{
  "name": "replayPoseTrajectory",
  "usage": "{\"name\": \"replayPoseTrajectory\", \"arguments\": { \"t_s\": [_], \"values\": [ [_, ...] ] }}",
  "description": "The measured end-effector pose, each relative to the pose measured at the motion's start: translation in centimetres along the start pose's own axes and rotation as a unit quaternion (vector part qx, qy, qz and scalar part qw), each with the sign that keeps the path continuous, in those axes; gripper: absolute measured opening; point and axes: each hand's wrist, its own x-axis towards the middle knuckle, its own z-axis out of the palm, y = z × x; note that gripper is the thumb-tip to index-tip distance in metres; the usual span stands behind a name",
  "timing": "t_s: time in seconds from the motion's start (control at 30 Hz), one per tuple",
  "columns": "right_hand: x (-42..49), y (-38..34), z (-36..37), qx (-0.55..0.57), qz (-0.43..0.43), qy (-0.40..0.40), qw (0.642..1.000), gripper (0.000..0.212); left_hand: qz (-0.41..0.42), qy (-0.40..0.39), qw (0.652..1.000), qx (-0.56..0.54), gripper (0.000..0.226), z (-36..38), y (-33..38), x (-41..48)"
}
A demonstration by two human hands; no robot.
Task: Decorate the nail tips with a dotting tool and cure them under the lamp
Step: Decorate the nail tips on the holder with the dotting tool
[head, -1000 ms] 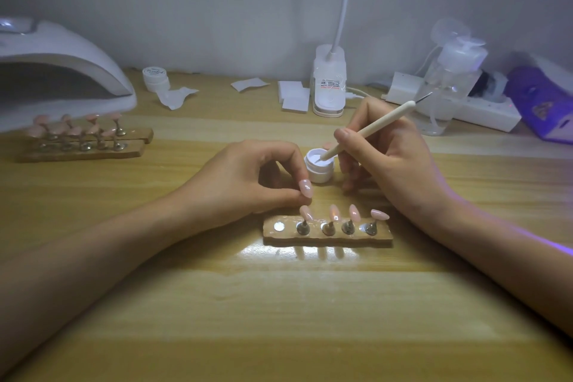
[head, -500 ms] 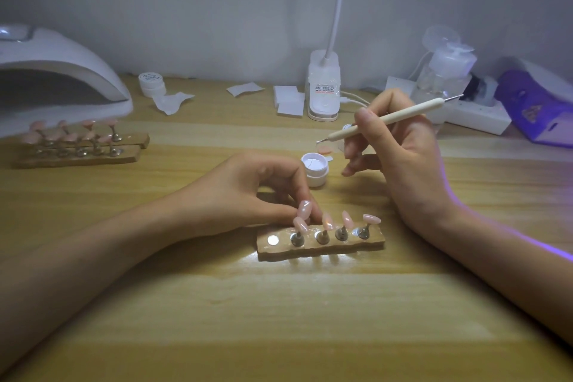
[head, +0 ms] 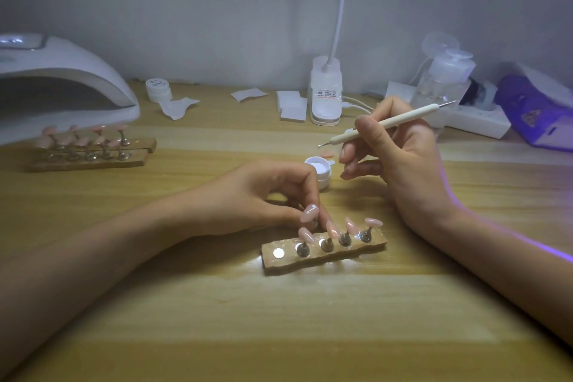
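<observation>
Step in hand, by my read: dotting, btwn loading gel and touching a tip. R hand (head: 400, 149) is pinching the dotting tool (head: 387, 124) pen-style, thumb and forefinger pressed on the shaft, other fingers loosely curled. The ball end is pointing to 8 o'clock and hovering just above the open gel pot (head: 319, 169), not touching it. Gel on the ball or not: too small to tell. L hand (head: 263, 195) is pinching one pink nail tip (head: 309, 213) on its stand w/ curled fingers, at 11 o'clock of the wooden holder strip (head: 325, 250), apart from the bare magnet (head: 278, 253) at the strip's 9 o'clock end. Four other tips (head: 350, 225) are sitting on the strip. The curing lamp (head: 62, 84) is sitting at 10 o'clock of the desk, well apart. Next move prob. calls for bringing the ball toward 7 o'clock onto the held tip, L hand bracing it, w/ a light touch so the dot isn't smearing.
</observation>
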Motion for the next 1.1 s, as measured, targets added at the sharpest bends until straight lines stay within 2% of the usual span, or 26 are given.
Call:
{"name": "replayPoseTrajectory", "arguments": {
  "t_s": [0.13,0.23,0.33,0.57,0.7,1.1],
  "values": [
    [0.0,-0.1,-0.1,0.008,0.015,-0.003,1.000,0.020,0.005,0.008,1.000,0.007,0.012,0.2,-0.2,0.0],
    [-0.2,-0.2,-0.2,0.020,0.032,-0.005,0.999,0.020,0.003,0.082,0.996,0.020,0.010,0.4,-0.4,-0.2],
    [-0.3,-0.4,-0.3,0.028,0.042,-0.004,0.999,0.021,-0.001,0.153,0.984,0.090,0.013,0.4,-0.4,-0.3],
    [-1.2,-0.4,0.0,0.081,0.092,-0.043,0.992,0.020,-0.011,0.227,0.964,0.140,0.015,0.3,-0.6,-0.2],
    [-1.5,-0.3,0.5,0.078,0.106,-0.086,0.988,0.024,-0.021,0.234,0.964,0.128,0.016,0.1,-0.9,-0.1],
    [-1.4,0.1,0.7,0.034,0.101,-0.108,0.988,0.019,-0.014,0.227,0.966,0.126,0.017,0.1,-1.1,0.1]
  ]
}}
